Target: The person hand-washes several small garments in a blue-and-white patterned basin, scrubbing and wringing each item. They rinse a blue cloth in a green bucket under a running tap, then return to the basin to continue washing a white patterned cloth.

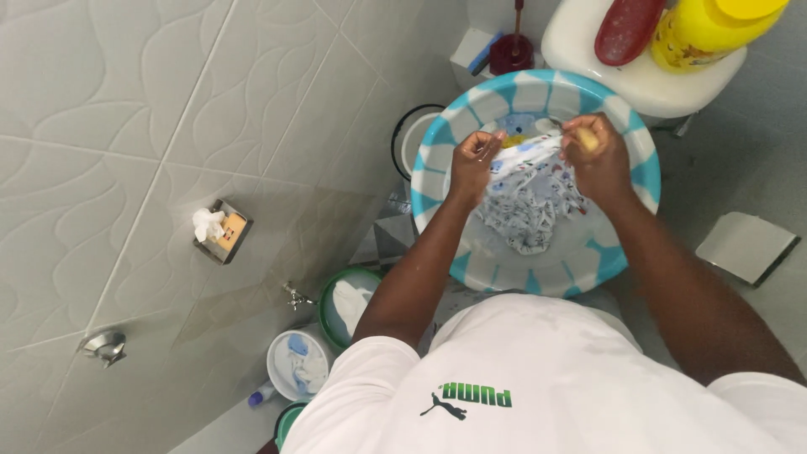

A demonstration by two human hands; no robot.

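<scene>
Patterned cloth sits wet in the blue-and-white basin, top edge stretched near the far rim. My left hand pinches one corner; right hand is closed on the other plus a yellow soap piece. Looks mid-scrub, rinse not done. Small buckets by the wall.

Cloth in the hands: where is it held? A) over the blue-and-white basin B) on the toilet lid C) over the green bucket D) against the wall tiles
A: both the left hand and right hand grip the patterned cloth above the basin.
</scene>
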